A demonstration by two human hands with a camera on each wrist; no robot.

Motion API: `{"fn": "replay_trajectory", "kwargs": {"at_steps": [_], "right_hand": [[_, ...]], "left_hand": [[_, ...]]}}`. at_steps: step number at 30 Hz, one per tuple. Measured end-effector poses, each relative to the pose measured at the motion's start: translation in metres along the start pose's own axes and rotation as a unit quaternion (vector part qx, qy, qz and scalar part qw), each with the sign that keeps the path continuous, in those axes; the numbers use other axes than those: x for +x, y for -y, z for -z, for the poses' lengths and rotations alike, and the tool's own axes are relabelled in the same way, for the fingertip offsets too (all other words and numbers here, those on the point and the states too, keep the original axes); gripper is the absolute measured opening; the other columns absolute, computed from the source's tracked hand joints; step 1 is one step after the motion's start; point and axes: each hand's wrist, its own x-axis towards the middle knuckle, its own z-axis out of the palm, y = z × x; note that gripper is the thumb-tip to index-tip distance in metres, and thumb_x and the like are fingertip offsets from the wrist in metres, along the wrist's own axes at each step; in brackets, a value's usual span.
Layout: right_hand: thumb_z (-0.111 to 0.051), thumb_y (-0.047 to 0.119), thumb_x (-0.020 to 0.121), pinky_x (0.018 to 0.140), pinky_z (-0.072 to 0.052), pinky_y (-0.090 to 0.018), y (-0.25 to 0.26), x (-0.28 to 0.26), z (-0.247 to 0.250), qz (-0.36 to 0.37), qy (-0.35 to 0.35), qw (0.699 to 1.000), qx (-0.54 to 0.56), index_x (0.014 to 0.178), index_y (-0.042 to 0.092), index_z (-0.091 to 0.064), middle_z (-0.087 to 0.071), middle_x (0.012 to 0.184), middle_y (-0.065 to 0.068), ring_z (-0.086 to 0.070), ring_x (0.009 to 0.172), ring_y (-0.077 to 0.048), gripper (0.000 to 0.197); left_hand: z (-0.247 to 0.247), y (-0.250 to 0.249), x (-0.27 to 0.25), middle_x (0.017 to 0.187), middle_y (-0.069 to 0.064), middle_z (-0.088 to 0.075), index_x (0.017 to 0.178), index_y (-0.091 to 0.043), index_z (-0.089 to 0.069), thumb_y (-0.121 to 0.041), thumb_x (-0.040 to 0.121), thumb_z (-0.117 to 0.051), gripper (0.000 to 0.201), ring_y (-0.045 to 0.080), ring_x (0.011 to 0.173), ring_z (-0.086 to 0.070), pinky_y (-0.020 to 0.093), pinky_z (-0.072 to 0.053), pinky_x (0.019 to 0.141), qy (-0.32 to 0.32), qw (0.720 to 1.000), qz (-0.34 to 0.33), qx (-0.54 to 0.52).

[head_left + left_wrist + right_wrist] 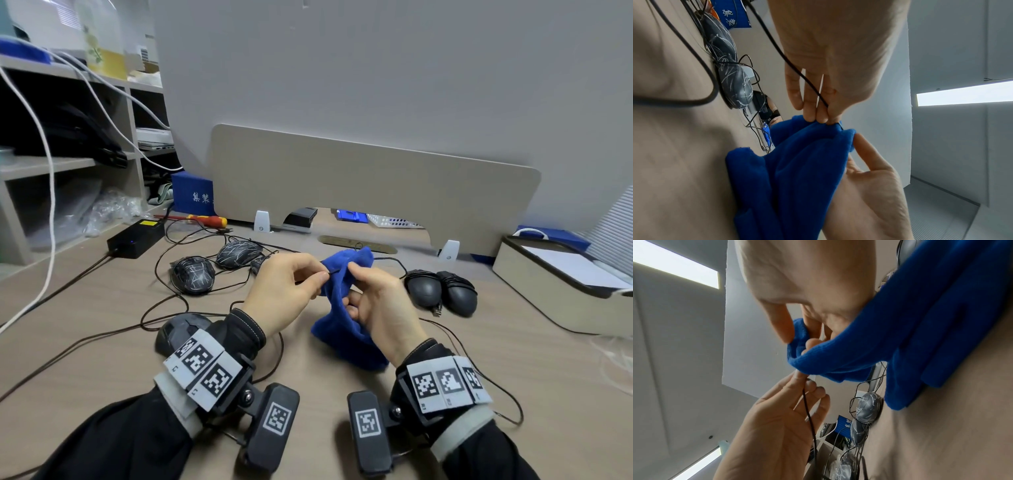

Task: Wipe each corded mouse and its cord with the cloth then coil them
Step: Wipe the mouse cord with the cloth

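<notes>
— Two hands, both busy above the tabletop point(342, 394). What does each grip hold?

— The left hand point(284, 294) pinches a thin black cord point(797, 71) between thumb and forefinger, right at the edge of the blue cloth point(342, 308). In the left wrist view the cord runs across the palm to the fingertips point(812, 116), which are pressed together on it.

— And the right hand point(380, 308)?

— Its grip is closed on the cloth: thumb and fingers bunch the upper fold, with the cord passing into that fold. The lower part of the cloth hangs down and rests on the tabletop near the right wrist.

— Where are the mice?

— Two patterned mice point(212, 267), dark with pale scratch-like lines, lie at the far left of the hands amid loose cords. One plain dark mouse point(181, 329) sits near the left wrist, partly hidden by the sleeve. To the right of the cloth lie two black mice point(442, 291) side by side, touching, each with its cord wound round the body.

— Which mouse does the pinched cord belong to?

— I cannot tell; it passes out of sight behind the hand.

— Anything else around?

— A black power adapter point(135, 236) and a red-and-yellow screwdriver point(205, 220) at the far left, a beige divider panel point(376, 181) along the far edge, and a shallow tray with paper point(534, 274) at the right.
</notes>
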Motion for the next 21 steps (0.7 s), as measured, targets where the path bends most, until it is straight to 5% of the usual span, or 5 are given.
{"fn": "replay_trajectory", "kwargs": {"at_steps": [3, 8, 13, 17, 21], "right_hand": [[-0.056, 0.018, 0.099, 0.043, -0.037, -0.019, -0.005, 0.002, 0.001, 0.019, -0.014, 0.998, -0.055, 0.093, 0.005, -0.067, -0.061, 0.067, -0.01, -0.051, 0.054, -0.017, 0.018], [-0.058, 0.019, 0.1, 0.05, -0.039, -0.024, -0.006, 0.01, 0.011, 0.004, -0.102, 0.994, -0.031, 0.095, 0.004, -0.063, -0.053, 0.066, -0.006, -0.046, 0.052, -0.016, 0.017], [-0.066, 0.03, 0.092, 0.05, -0.033, -0.024, 0.002, 0.024, 0.045, 0.012, -0.204, 0.974, 0.098, 0.089, 0.013, -0.058, -0.044, 0.066, 0.001, -0.041, 0.051, -0.013, 0.02], [-0.061, 0.03, 0.097, 0.045, -0.041, -0.021, 0.009, 0.025, 0.057, 0.056, -0.246, 0.957, 0.143, 0.088, 0.011, -0.062, -0.051, 0.067, 0.002, -0.049, 0.047, -0.01, 0.02], [-0.061, 0.036, 0.096, 0.051, -0.043, -0.024, 0.005, 0.025, 0.05, 0.056, -0.192, 0.972, 0.12, 0.106, 0.007, -0.064, -0.056, 0.078, -0.003, -0.051, 0.056, -0.011, 0.031]], "left_hand": [[-0.002, 0.004, -0.001, 0.065, -0.001, -0.069, 0.075, -0.019, -0.072, -0.01, 0.084, -0.068, 0.014, 0.008, 0.057, -0.061, 0.028, -0.053, 0.063, 0.023, 1.0, -0.002, 0.011], [-0.001, 0.009, -0.001, 0.073, -0.011, -0.072, 0.077, -0.024, -0.073, -0.032, 0.077, -0.063, 0.013, 0.01, 0.073, -0.068, 0.04, -0.057, 0.074, 0.037, 0.997, 0.014, 0.063], [0.007, 0.01, 0.0, 0.069, -0.012, -0.068, 0.066, -0.035, -0.063, -0.033, 0.076, -0.064, 0.011, 0.013, 0.072, -0.066, 0.041, -0.056, 0.073, 0.004, 0.995, 0.019, 0.103], [0.014, 0.017, 0.004, 0.068, -0.012, -0.069, 0.064, -0.036, -0.063, -0.035, 0.075, -0.063, 0.011, 0.016, 0.072, -0.067, 0.042, -0.056, 0.072, -0.041, 0.991, 0.046, 0.115], [0.013, 0.027, 0.007, 0.075, -0.009, -0.071, 0.065, -0.035, -0.063, -0.017, 0.084, -0.071, 0.027, 0.015, 0.078, -0.068, 0.041, -0.056, 0.079, -0.031, 0.987, 0.07, 0.144]]}}
